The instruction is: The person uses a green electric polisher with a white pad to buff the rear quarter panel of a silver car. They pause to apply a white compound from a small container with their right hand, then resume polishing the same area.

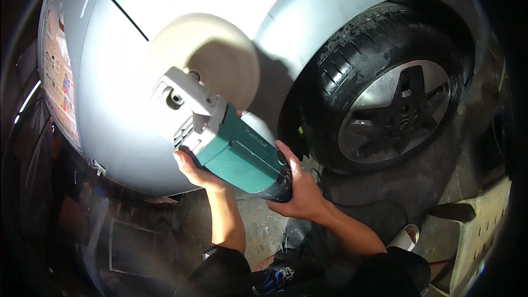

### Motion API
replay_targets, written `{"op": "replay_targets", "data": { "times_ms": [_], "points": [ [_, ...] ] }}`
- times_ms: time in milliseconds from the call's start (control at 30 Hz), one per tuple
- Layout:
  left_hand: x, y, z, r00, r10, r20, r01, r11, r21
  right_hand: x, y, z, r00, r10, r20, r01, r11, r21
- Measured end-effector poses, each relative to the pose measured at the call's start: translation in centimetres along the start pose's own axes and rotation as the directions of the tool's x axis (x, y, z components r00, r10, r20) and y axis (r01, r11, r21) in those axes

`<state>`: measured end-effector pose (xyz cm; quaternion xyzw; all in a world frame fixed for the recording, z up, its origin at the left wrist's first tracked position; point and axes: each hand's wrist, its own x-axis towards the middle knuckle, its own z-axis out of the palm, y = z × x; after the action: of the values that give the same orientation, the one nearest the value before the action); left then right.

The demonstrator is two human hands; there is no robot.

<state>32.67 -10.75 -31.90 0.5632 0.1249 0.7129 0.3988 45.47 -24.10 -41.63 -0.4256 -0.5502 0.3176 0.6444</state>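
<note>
Both hands hold a teal and silver power polisher [245, 154] with a black rear end. Its pale round pad [234, 55] lies against or just off the silver car panel [121, 148]; contact is hard to tell in the glare. My left hand [201, 176] grips the side of the polisher near its metal head, the fingers mostly hidden beneath. Around the black rear end, my right hand [305, 190] is closed, with its thumb along the housing.
Right of the polisher is the car's wheel, with a wet-looking black tire [341, 66] and a spoked rim [404, 115]. A lamp lens [59, 71] is at the far left. A pale perforated plastic piece [478, 236] stands at lower right, near a dark cord [379, 203] on the floor.
</note>
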Motion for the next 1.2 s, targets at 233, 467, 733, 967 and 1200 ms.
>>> {"op": "replay_targets", "data": {
  "times_ms": [233, 467, 733, 967, 1200],
  "points": [
    [-2.7, 0.9, 7.0, 0.995, 0.071, 0.065, -0.081, 0.982, 0.17, -1.1, 1.8, -1.2, 0.961, -0.161, -0.224, 0.176, 0.983, 0.045],
    [-2.0, -0.9, 0.1, 0.991, -0.012, 0.137, 0.016, 0.999, -0.03, -0.7, 2.5, -0.1, 0.971, -0.182, -0.154, 0.185, 0.983, 0.005],
    [-4.8, -0.3, -1.0, 0.969, -0.128, 0.214, 0.16, 0.977, -0.143, -1.4, 4.3, 1.2, 0.995, -0.04, 0.087, 0.046, 0.997, -0.067],
    [-6.0, -2.8, -0.6, 0.988, -0.108, 0.11, 0.119, 0.988, -0.101, -2.7, 4.8, -1.0, 0.998, -0.06, -0.037, 0.057, 0.995, -0.083],
    [-4.3, -1.2, 3.8, 0.998, 0.032, 0.062, -0.041, 0.988, 0.15, -1.3, 4.1, -2.0, 0.94, -0.243, -0.238, 0.236, 0.97, -0.056]
  ]
}}
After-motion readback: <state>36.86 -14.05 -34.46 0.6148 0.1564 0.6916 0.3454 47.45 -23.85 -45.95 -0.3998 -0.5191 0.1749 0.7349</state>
